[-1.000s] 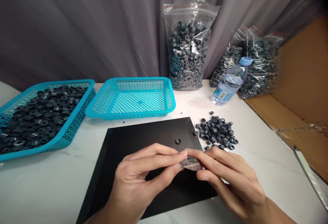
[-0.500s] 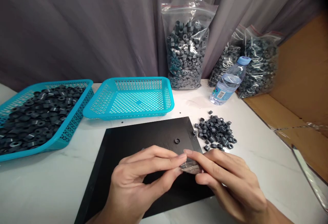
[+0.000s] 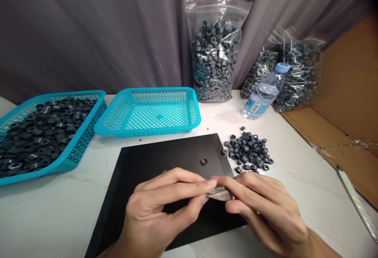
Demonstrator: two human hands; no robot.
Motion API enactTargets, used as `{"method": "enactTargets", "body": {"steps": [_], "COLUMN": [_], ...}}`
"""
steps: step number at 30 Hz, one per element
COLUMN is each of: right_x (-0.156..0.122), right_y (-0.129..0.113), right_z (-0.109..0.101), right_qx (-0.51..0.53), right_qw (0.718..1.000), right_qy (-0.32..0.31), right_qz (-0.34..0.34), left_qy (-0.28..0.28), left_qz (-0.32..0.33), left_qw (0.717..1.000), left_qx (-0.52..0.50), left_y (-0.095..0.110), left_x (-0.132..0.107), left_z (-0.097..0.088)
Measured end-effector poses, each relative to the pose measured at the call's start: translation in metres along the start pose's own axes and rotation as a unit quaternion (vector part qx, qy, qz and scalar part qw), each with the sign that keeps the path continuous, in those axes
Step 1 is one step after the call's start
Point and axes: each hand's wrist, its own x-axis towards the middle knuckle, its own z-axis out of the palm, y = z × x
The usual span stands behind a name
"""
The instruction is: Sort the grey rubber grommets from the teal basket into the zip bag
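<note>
Over the near part of a black mat (image 3: 165, 159), my left hand (image 3: 159, 214) and my right hand (image 3: 262, 210) meet and pinch the same small grey, shiny piece (image 3: 219, 193) between thumbs and fingertips. What the piece is I cannot make out. One dark grey ring (image 3: 204, 162) lies alone on the mat just beyond my fingers. A loose heap of small dark grey rings (image 3: 248, 151) sits on the white table (image 3: 44, 210) right of the mat, close to my right hand.
A turquoise basket (image 3: 76, 147) full of larger dark rings stands at the left, an empty turquoise basket (image 3: 153, 112) beside it. Three clear bags of rings (image 3: 214, 49) lean on the grey curtain. A water bottle (image 3: 264, 92) lies tilted. Cardboard (image 3: 348, 92) lines the right side.
Both hands keep their pinch on the small piece and stay almost still. The view has shifted slightly, so everything sits a little lower and left.
</note>
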Motion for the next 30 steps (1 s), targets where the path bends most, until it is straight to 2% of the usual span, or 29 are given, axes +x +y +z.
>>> {"method": "enactTargets", "body": {"steps": [6, 15, 30], "right_x": [-0.001, -0.001, -0.001], "right_y": [0.0, 0.0, 0.004], "right_z": [0.001, 0.004, -0.007], "right_qx": [-0.007, -0.028, -0.044], "right_qw": [1.0, 1.0, 0.998], "right_qy": [-0.005, 0.007, 0.032], "right_qz": [0.005, -0.002, 0.045], "left_qy": [0.007, 0.005, -0.008], "left_qz": [0.022, 0.021, -0.048], "left_qw": [1.0, 1.0, 0.999], "left_qx": [0.012, 0.017, -0.022], "left_y": [0.001, -0.002, -0.004], "left_x": [0.001, 0.001, -0.002], "left_z": [0.0, 0.0, 0.003]}}
